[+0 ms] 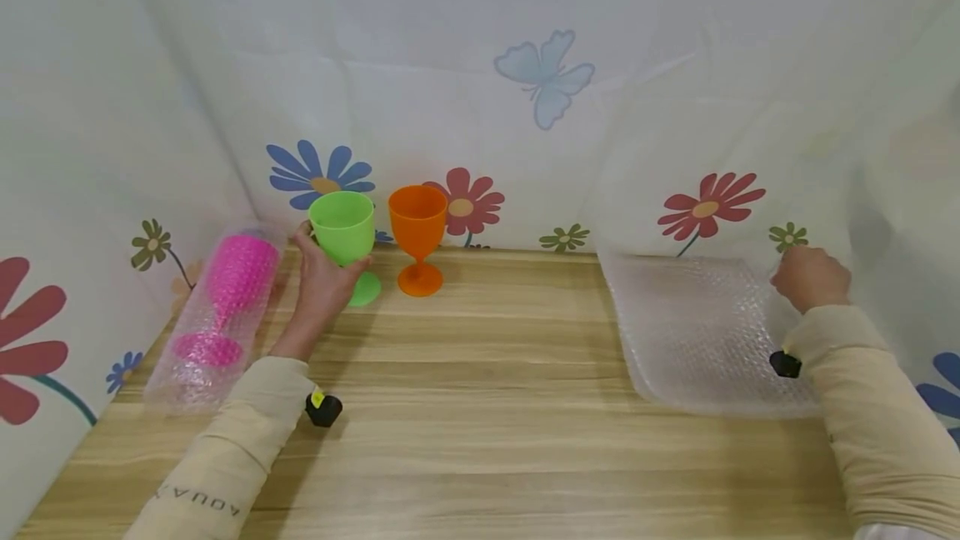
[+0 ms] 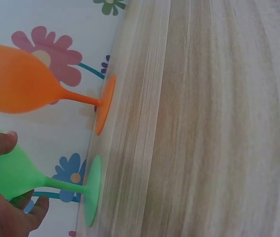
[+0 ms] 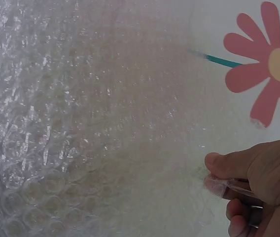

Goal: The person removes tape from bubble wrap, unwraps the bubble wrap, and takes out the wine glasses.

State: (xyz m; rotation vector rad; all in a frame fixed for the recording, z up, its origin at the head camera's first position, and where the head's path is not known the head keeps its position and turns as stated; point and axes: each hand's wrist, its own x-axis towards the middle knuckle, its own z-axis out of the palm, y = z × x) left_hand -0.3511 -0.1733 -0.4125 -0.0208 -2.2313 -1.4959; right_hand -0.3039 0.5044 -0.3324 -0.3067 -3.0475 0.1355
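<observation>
A green plastic goblet (image 1: 342,227) stands near the back edge of the table, its foot on the wood. My left hand (image 1: 324,286) grips its bowl, fingers and thumb curved round it from the left and front. Just right of it an orange goblet (image 1: 417,223) stands upright, untouched. Over at the right, my right hand (image 1: 812,277) pinches the edge of a clear bubble wrap sheet (image 1: 686,332) between thumb and forefinger. The right wrist view shows that pinch close up, with the bubble wrap (image 3: 76,148) spreading leftward from the fingertips.
On the left lies a pink goblet (image 1: 240,273) inside bubble wrap, leaning toward the side curtain. A flower-printed curtain (image 1: 465,107) closes off the back and both sides of the wood-grain table (image 1: 480,407).
</observation>
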